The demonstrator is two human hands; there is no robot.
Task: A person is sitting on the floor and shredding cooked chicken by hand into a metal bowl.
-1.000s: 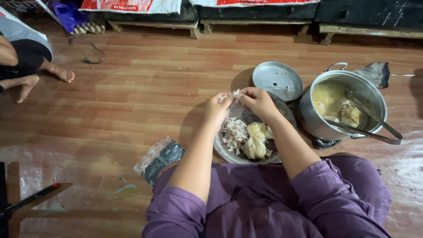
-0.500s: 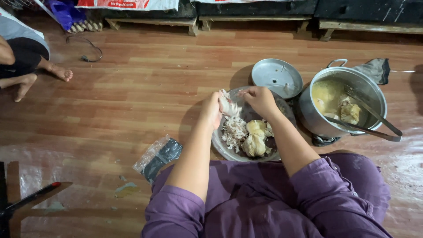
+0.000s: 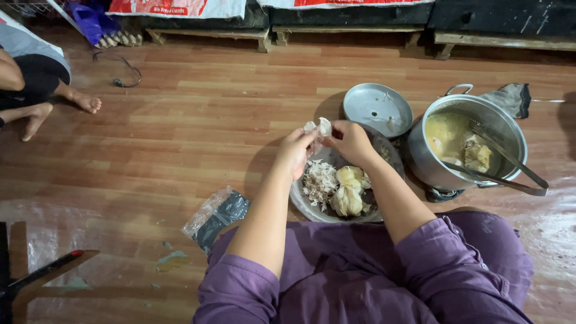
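Note:
Both my hands meet above the far rim of a metal bowl (image 3: 384, 151) on the wooden floor. My left hand (image 3: 297, 150) and my right hand (image 3: 353, 141) pinch one pale piece of cooked chicken (image 3: 320, 127) between their fingertips. Inside the bowl lie a heap of shredded meat (image 3: 318, 179) on the left and whole pale chicken pieces (image 3: 349, 189) on the right. Purple sleeves cover my upper arms.
A steel pot (image 3: 507, 129) of yellow broth with chicken and metal tongs (image 3: 510, 165) stands to the right; its lid (image 3: 378, 109) lies upside down behind the bowl. A grey cloth (image 3: 509, 98) lies beyond the pot. A plastic bag (image 3: 217, 213) lies at left. Another person's legs (image 3: 36, 102) are far left.
My hands have lifted slightly off the bowl and now hold the chicken piece up at its far rim. The view has shifted a little.

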